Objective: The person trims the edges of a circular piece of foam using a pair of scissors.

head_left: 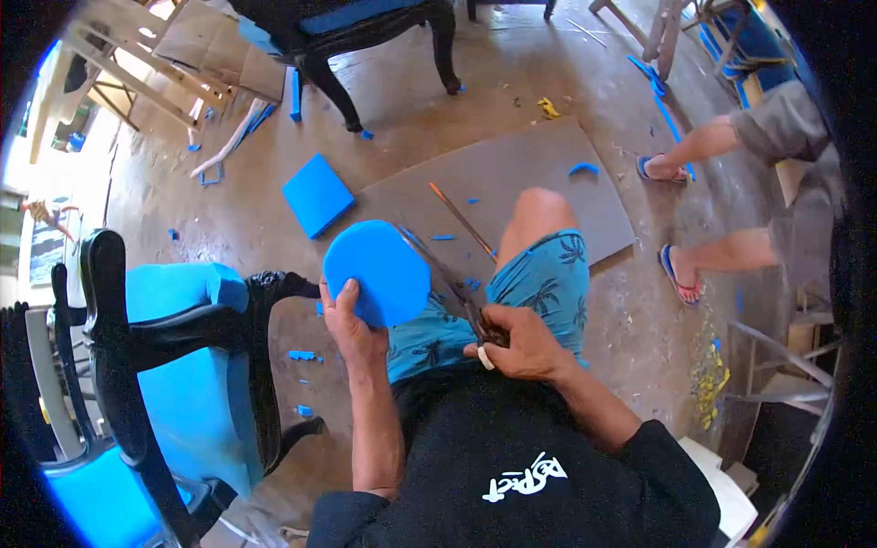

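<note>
My left hand (352, 324) grips a round piece of blue foam (376, 269) by its lower edge, with the thumb lying on its face. In my right hand (516, 342) is a pair of scissors (457, 290), my fingers wrapped round the handles. The scissor blades reach up and left along the right edge of the foam disc; whether they touch it I cannot tell. Both hands are above my lap, over the patterned blue shorts (553, 279).
A brown board (566, 173) lies on the floor ahead, bearing a thin stick (461, 219) and foam scraps. Beside it sits a square blue foam piece (318, 195). Black-framed chairs (128, 347) with blue foam stand left and ahead. Another person's legs (731, 251) are at right.
</note>
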Tool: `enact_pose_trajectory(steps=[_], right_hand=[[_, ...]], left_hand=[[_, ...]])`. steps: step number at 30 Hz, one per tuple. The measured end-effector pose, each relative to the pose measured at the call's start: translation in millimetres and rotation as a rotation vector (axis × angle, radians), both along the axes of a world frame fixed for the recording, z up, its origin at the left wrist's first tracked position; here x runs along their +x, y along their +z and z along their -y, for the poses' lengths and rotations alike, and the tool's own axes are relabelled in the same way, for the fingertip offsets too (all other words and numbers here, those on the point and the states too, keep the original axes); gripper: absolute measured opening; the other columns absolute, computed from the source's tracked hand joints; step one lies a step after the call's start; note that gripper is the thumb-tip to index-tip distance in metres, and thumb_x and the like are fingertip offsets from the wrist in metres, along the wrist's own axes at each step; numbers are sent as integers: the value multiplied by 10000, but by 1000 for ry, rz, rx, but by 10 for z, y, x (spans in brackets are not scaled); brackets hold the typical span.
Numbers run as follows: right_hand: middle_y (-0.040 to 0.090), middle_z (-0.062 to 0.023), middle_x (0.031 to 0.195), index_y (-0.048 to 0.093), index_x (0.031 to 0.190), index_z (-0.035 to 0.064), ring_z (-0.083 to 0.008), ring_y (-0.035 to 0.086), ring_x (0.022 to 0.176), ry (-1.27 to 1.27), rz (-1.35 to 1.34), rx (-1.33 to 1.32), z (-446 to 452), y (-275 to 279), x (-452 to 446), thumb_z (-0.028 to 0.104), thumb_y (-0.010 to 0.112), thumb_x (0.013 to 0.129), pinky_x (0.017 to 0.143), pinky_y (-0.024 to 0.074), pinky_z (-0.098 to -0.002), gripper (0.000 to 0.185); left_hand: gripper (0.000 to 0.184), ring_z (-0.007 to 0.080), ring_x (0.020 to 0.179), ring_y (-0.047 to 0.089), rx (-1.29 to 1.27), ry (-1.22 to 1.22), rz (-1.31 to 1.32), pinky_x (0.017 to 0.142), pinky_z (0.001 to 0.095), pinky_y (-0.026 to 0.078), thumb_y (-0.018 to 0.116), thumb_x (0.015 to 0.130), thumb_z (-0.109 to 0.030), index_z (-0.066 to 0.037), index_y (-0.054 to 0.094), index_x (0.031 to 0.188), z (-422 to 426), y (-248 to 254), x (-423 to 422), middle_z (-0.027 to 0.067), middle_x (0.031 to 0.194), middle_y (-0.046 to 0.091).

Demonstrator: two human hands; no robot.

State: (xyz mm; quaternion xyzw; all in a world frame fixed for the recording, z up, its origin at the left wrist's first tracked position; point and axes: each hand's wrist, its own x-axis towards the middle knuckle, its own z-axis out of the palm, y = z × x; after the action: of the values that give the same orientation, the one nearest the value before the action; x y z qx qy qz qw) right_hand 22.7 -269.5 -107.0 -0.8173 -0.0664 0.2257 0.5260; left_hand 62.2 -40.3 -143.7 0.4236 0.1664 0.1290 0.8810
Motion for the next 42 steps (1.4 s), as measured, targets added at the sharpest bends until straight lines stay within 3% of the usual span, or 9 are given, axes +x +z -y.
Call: enact_pose_trajectory(steps=[5,11,13,17,19,23,28,34,42], right_hand=[[482,-164,594,484,701,18,-303,456,543,17,12,-34,25,-107,-15,341,761,768,528,368,-413,431],[507,-181,595,478,708,6,-308,474,530,31,55,-79,47,-163,-15,222,699,797,525,379,-413,321],[535,-171,611,506,721,5,-229,480,529,-126,-34,175,49,-331,-76,175,682,800,515,377,-386,257],[522,-119,597,529,758,3,-139,456,554,-122,-120,160,148,-395,-83,181,700,799,513,371,-346,251],[466,-43,585,537,772,11,-95,418,585,-106,-45,137,210,-398,-44,190,716,795,515,357,-307,254],[454,-9,632,535,790,26,-97,424,621,-24,-203,234,352,-318,4,263,748,767,548,363,-289,320],[497,-50,710,534,860,28,-152,450,685,229,-167,328,425,-217,78,392,756,716,631,385,-320,450],[468,-108,682,499,835,10,-204,423,652,384,-51,69,402,-12,157,350,749,694,606,374,-355,445],[451,-123,663,491,782,11,-229,424,624,391,-41,56,375,72,151,327,772,681,579,368,-372,435]], left_hand=[[457,237,977,598,31,19,-28,839,403,544,633,800,-115,-45,461,1217,27,39,6,102,1072,578],[440,222,959,597,30,12,-49,825,393,544,633,811,-116,-61,467,1215,-6,-12,2,96,1065,580],[437,221,955,601,34,20,-59,822,389,545,642,810,-108,-58,476,1212,-19,16,-1,97,1071,584],[426,206,927,612,76,-11,-99,800,353,543,683,802,-83,-35,516,1191,-112,92,14,90,1059,608],[438,197,915,616,134,-51,-114,793,334,539,698,796,-76,-28,526,1196,-229,158,14,83,1043,619],[468,157,892,625,253,-250,-158,799,290,522,772,747,-72,-14,587,1173,-476,316,-6,69,1001,657],[471,133,871,627,447,-475,-135,806,278,516,822,705,-88,-10,628,1127,-549,634,12,58,992,673],[474,122,771,630,482,-580,-261,729,268,520,846,654,-128,1,640,1062,-628,648,25,51,895,679],[447,99,752,617,550,-714,-285,705,256,513,861,633,-124,-3,656,1011,-635,626,36,35,859,672]])
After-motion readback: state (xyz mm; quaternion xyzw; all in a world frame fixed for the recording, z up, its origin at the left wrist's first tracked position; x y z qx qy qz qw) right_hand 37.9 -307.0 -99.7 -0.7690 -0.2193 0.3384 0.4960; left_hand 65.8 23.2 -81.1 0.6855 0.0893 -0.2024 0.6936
